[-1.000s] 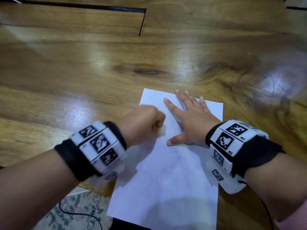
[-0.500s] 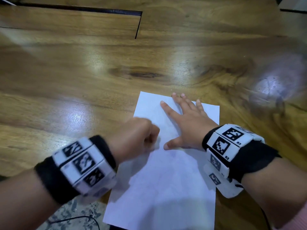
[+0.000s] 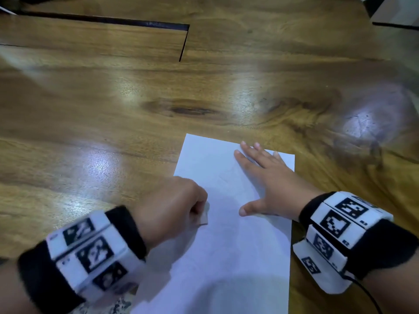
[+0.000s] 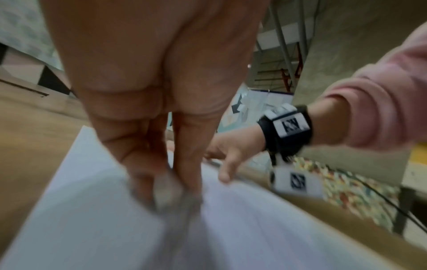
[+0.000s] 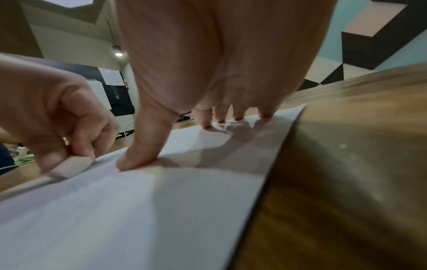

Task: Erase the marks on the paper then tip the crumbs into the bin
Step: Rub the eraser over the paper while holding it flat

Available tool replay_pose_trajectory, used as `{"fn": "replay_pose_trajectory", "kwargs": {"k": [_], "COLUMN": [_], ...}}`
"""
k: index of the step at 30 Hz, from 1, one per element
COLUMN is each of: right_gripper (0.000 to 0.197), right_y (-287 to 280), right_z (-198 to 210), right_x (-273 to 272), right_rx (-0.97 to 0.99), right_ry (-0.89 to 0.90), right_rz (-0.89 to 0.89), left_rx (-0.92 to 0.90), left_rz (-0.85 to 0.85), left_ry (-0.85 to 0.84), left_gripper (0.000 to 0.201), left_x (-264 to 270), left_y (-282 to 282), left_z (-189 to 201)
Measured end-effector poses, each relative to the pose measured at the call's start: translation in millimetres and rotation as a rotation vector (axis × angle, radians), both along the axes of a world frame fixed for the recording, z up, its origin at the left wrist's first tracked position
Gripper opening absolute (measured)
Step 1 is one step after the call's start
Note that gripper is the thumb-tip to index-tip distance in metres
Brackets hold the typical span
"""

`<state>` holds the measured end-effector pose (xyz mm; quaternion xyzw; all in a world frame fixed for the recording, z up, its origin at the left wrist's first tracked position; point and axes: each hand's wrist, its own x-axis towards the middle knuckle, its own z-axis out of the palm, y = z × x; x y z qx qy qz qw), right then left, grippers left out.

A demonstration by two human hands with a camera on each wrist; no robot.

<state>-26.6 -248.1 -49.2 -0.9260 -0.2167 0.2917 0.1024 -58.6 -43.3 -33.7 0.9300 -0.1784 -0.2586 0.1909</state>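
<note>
A white sheet of paper (image 3: 226, 257) lies on the wooden table (image 3: 113, 123), reaching to the near edge. My left hand (image 3: 172, 209) is curled into a fist at the sheet's left edge and pinches a small white eraser (image 3: 203, 215) against the paper; the eraser (image 5: 70, 167) shows clearly in the right wrist view. My right hand (image 3: 267, 184) lies flat with spread fingers (image 5: 205, 118) on the upper right of the paper (image 5: 138, 210), thumb (image 5: 141, 151) pressed down. Any marks on the sheet are too faint to make out. In the left wrist view the eraser (image 4: 165, 188) is blurred.
A dark gap between the table's boards (image 3: 183, 41) runs across the far left. A knot in the wood (image 3: 181, 109) lies beyond the paper. A patterned floor (image 4: 335, 184) lies below the table's near edge. No bin is in view.
My left hand with the eraser has slid back toward me along the paper's left side. The right hand has stayed flat on the sheet.
</note>
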Motion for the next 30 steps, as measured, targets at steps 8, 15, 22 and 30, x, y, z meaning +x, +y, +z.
{"fn": "replay_pose_trajectory", "kwargs": {"k": [8, 15, 22, 30], "right_gripper": [0.119, 0.118, 0.118, 0.117], "right_y": [1, 0, 0, -1], "right_z": [0, -1, -1, -2], "right_x": [0, 0, 0, -1], "right_rx": [0.021, 0.017, 0.012, 0.017], "right_ry": [-0.008, -0.014, -0.018, -0.028], "right_rz": [-0.012, -0.016, -0.007, -0.005], "left_rx": [-0.154, -0.077, -0.113, -0.15], "left_rz": [0.256, 0.084, 0.255, 0.3], "left_ry": [-0.13, 0.007, -0.198, -0.186], "left_gripper": [0.008, 0.009, 0.008, 0.01], "left_x": [87, 70, 80, 78], "left_y": [-35, -32, -34, -29], "left_z": [7, 2, 2, -3]}}
